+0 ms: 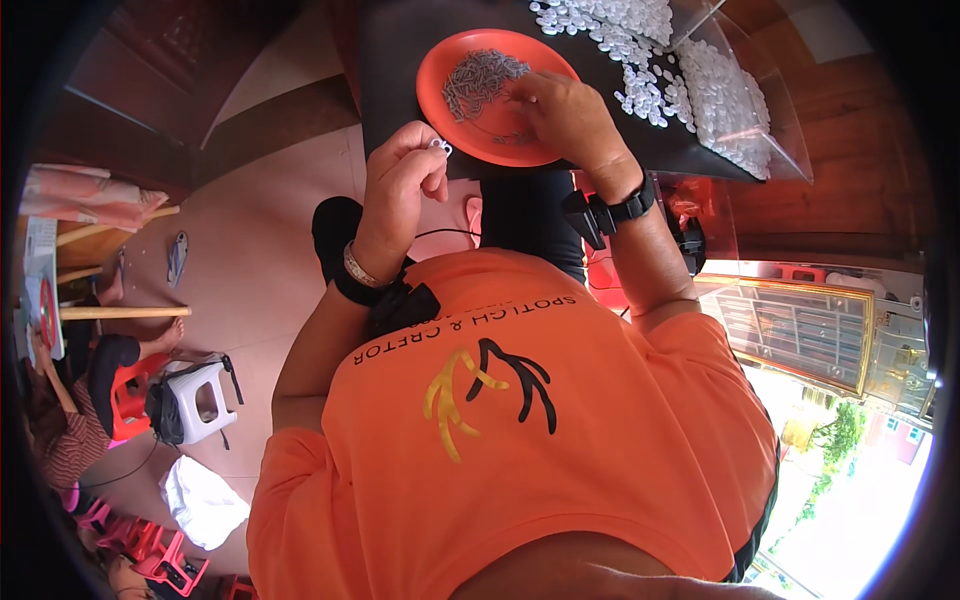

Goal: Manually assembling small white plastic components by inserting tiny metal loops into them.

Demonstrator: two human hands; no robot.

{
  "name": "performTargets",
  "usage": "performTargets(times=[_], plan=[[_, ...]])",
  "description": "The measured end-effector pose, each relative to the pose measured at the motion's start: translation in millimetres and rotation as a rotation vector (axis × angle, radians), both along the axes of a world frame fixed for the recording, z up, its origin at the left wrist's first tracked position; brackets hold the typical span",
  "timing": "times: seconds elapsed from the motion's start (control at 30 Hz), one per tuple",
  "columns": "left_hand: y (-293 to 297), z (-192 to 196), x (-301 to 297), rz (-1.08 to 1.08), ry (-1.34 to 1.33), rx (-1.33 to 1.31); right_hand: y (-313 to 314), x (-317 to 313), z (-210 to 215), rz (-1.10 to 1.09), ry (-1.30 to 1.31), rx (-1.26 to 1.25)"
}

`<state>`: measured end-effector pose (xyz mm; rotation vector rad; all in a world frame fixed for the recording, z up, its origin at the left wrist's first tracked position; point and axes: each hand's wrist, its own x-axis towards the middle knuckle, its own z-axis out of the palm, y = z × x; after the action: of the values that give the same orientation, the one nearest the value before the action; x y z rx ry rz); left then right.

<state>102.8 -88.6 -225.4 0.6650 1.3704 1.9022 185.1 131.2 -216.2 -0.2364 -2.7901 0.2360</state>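
Note:
My left hand (pixel 405 180) is raised in front of the black table (pixel 395 50) and pinches a small white plastic piece (pixel 440 147) between thumb and fingertips. My right hand (pixel 565 115), with a black watch on its wrist, lies on the round orange plate (pixel 445 55). Its fingers curl down onto the small grey metal parts (pixel 480 80) heaped there, and the fingertips are hidden. A large heap of small white plastic pieces (pixel 715 95) lies on clear plastic sheeting at the table's right.
A white stool (pixel 205 395) with a dark bag stands on the tiled floor at left, beside a red stool (pixel 125 395). Another person (pixel 70 425) sits at the left rim. A white cloth (pixel 200 500) and a sandal (pixel 177 257) lie on the floor.

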Motion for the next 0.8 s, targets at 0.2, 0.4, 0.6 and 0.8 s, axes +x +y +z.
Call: performTargets(times=[0.2, 0.4, 0.6, 0.8], plan=[[2, 0, 0, -0.003, 0.006, -0.016, -3, 10, 23, 0.085, 0.001, 0.047], [4, 0, 3, -0.017, 0.018, -0.020, -7, 8, 21, 0.111, -0.129, 0.108], [4, 3, 3, -0.021, 0.038, -0.041, 2, -9, 8, 0.134, -0.181, 0.170], [6, 4, 2, -0.020, 0.026, 0.000, 2, -14, 6, 0.158, -0.149, 0.099]])
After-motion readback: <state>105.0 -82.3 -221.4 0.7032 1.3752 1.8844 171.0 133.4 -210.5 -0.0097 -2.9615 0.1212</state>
